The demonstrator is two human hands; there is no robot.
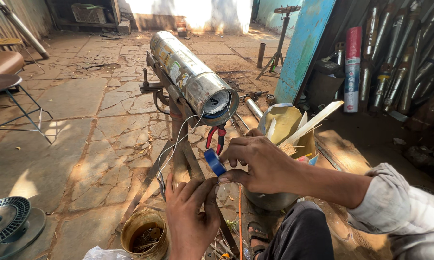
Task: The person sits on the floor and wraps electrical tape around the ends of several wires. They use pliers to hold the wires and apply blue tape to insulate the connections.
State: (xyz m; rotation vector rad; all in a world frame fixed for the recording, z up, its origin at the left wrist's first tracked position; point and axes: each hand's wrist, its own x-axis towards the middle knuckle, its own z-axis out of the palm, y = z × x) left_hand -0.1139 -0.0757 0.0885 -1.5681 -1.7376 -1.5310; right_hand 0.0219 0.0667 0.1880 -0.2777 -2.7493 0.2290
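Blue tape roll point(215, 162) sits pinched in my right hand point(261, 164), just below the steel cylinder point(190, 72) on its stand point(178, 144). My left hand point(190, 216) curls closed around thin white wires point(176, 144) beneath it.

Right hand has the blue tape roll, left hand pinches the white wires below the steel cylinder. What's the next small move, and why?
Probably draw the blue tape roll around the white wires just above the left hand. The right hand holds the roll right beside the left fingertips, and the wires hang loose from the open end of the steel cylinder, held together only by that pinch.
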